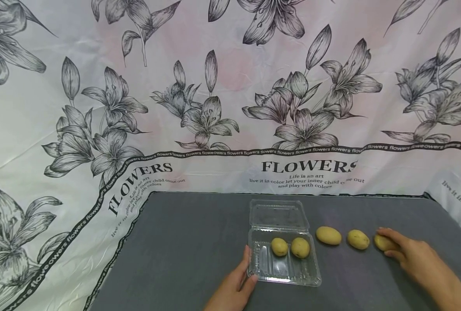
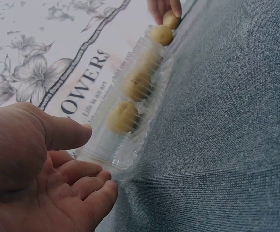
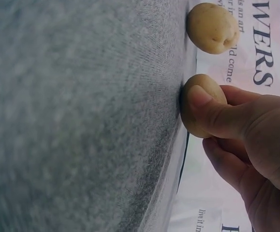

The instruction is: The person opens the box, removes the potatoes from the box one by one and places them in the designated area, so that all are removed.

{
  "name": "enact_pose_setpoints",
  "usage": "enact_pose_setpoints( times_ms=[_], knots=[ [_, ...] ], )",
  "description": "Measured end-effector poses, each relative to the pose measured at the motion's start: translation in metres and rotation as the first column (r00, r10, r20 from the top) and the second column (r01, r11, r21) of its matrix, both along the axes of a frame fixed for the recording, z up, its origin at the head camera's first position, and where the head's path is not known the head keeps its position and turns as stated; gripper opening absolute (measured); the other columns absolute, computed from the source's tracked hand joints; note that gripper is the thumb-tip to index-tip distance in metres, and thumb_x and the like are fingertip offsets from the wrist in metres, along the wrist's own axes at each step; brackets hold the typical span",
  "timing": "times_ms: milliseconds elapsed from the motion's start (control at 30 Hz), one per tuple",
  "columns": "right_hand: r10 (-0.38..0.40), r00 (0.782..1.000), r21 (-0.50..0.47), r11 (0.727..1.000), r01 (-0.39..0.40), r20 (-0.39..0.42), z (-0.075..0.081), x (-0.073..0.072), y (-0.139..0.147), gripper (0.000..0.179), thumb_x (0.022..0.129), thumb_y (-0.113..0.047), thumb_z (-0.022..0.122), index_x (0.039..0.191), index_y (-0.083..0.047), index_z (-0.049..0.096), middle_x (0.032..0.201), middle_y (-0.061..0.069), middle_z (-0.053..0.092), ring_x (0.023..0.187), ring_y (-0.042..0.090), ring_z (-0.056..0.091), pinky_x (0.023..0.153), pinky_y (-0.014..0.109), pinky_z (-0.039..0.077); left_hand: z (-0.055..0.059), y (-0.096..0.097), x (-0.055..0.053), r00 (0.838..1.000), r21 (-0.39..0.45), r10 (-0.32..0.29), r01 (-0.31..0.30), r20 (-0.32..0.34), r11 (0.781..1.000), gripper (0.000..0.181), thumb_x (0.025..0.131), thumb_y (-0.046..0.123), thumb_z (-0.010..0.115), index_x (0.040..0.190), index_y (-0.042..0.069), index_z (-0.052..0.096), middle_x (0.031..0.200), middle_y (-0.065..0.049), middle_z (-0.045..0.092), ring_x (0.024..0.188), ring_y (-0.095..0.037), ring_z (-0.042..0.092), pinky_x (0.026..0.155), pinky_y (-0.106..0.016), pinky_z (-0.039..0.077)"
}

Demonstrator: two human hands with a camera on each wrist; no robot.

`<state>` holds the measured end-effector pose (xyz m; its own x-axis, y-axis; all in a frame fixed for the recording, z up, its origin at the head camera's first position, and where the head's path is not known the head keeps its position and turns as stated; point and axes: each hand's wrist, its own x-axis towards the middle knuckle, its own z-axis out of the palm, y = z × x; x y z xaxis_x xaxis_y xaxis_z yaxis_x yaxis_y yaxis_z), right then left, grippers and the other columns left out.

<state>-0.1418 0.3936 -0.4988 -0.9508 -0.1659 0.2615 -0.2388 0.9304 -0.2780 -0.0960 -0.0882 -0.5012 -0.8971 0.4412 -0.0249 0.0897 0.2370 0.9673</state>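
Note:
My right hand (image 1: pixel 413 255) pinches a potato (image 3: pixel 202 108) at the right end of a short row, thumb on its near side and fingers behind it. Close to the cloth, that potato is partly covered by the hand. A second potato (image 1: pixel 357 239) and a longer one (image 1: pixel 329 236) lie to its left. Two more potatoes, a smaller one (image 1: pixel 279 246) and a rounder one (image 1: pixel 300 247), sit in the clear plastic container (image 1: pixel 265 274), whose lid (image 1: pixel 278 214) is folded back. At the container's left edge, my left hand (image 1: pixel 234 280) touches it with relaxed fingers.
Dark grey cloth (image 1: pixel 183 242) covers the table. Behind and to the left hangs a white sheet (image 1: pixel 222 172) printed with flowers and lettering, which meets the table's back edge.

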Motion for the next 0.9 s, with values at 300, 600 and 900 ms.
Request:
enact_pose_setpoints(
  times_ms=[300,600,900],
  knots=[
    [0.005,0.998,0.021,1.000,-0.003,-0.055,-0.003,0.003,0.000,0.064,0.077,-0.005,0.091,0.133,0.001,0.062,0.124,0.041,0.065,0.084,0.054,0.070,0.067,0.067,0.054,0.003,0.000,0.002,1.000,0.002,0.001,-0.001,-0.008,1.000,0.077,0.110,0.023,0.059,0.168,0.002,0.012,0.173,-0.018,0.018,0.158,-0.034,0.018,0.118,-0.011,0.019],
    [0.025,0.991,0.000,1.000,-0.025,-0.133,-0.001,0.005,-0.005,0.069,0.071,-0.002,0.093,0.132,0.001,0.062,0.124,0.042,0.063,0.086,0.057,0.070,0.068,0.069,0.054,0.000,0.000,0.002,1.000,-0.011,0.019,-0.019,-0.012,1.000,0.077,0.110,0.025,0.059,0.169,0.004,0.014,0.173,-0.016,0.021,0.157,-0.031,0.020,0.118,-0.011,0.020],
    [0.059,0.978,-0.035,0.997,-0.068,-0.198,0.008,0.007,-0.014,0.067,0.078,-0.007,0.091,0.138,-0.004,0.061,0.123,0.038,0.067,0.077,0.049,0.072,0.060,0.064,0.054,-0.008,-0.002,0.000,0.997,0.019,-0.018,0.019,-0.076,1.000,0.076,0.111,0.026,0.057,0.168,0.000,0.013,0.172,-0.022,0.018,0.158,-0.027,0.018,0.117,-0.010,0.018]
  ],
)
